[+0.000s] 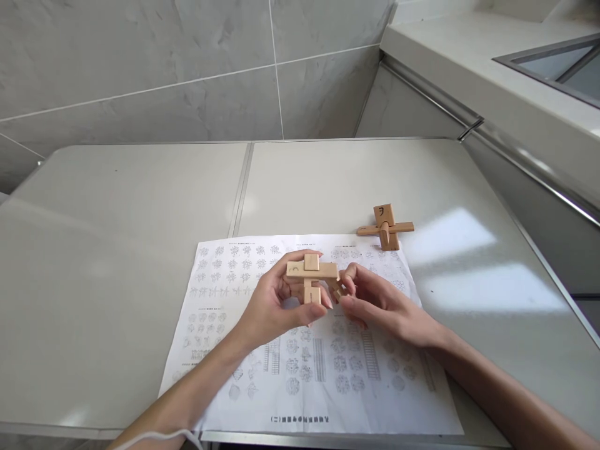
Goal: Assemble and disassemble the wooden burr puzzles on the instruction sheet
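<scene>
My left hand (276, 294) is closed around a group of interlocked wooden puzzle pieces (312, 270), its thumb pressing the lower block marked with a stroke. One bar of the group lies crosswise and bears a curved pen mark. At its right side my right hand (375, 300) pinches a small wooden puzzle piece (339, 290), partly hidden by the fingers. I cannot tell whether that piece is joined to the group. Both hands are above a printed instruction sheet (309, 409) with rows of small line drawings.
An assembled wooden cross-shaped puzzle (385, 227) rests at the sheet's upper right edge. The pale folding table (117, 281) has a seam left of its middle. Behind it is a grey tiled wall (187, 56); a white counter (469, 56) stands at the right. A white cable (159, 435) crosses my left forearm.
</scene>
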Tool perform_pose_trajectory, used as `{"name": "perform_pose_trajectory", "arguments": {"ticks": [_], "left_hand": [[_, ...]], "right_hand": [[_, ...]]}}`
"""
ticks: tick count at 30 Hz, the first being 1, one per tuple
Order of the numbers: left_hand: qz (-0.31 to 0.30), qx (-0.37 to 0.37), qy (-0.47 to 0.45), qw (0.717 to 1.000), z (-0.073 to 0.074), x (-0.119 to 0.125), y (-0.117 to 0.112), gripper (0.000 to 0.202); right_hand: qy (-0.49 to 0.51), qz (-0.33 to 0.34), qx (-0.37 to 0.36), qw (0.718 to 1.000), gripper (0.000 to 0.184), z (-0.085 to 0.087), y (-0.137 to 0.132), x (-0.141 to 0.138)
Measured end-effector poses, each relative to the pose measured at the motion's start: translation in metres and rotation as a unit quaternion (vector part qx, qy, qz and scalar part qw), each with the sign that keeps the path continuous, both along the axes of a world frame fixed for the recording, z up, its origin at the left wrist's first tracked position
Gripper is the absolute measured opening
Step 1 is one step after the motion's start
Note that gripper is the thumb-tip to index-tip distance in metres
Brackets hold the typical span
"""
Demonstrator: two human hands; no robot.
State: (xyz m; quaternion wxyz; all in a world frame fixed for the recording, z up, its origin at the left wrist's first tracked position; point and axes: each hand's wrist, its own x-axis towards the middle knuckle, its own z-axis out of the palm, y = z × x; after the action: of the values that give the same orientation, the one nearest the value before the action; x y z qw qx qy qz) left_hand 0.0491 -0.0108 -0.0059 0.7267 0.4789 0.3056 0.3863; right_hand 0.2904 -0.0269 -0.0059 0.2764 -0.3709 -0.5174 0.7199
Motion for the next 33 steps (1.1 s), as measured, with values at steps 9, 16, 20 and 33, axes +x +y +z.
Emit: {"name": "perform_pose_trajectory", "arguments": {"ticks": [9,16,20,33], "left_hand": [[0.096,-0.026,0.072,0.992,-0.001,-0.002,-0.002,0.069],[0.101,0.011,0.125,0.987,-0.001,-0.002,-0.004,0.072],[0.111,0.073,0.177,0.975,0.002,0.002,-0.006,0.072],[0.073,0.205,0.27,0.938,-0.006,0.006,-0.011,0.067]], "right_hand": [[0.001,-0.015,-0.009,1.0,0.035,-0.001,0.001,-0.006],[-0.048,-0.04,0.012,0.998,0.035,-0.005,0.003,-0.005],[-0.139,-0.058,0.061,0.987,0.041,0.001,0.0,-0.007],[-0.229,-0.076,0.268,0.933,0.049,-0.011,-0.014,-0.013]]}}
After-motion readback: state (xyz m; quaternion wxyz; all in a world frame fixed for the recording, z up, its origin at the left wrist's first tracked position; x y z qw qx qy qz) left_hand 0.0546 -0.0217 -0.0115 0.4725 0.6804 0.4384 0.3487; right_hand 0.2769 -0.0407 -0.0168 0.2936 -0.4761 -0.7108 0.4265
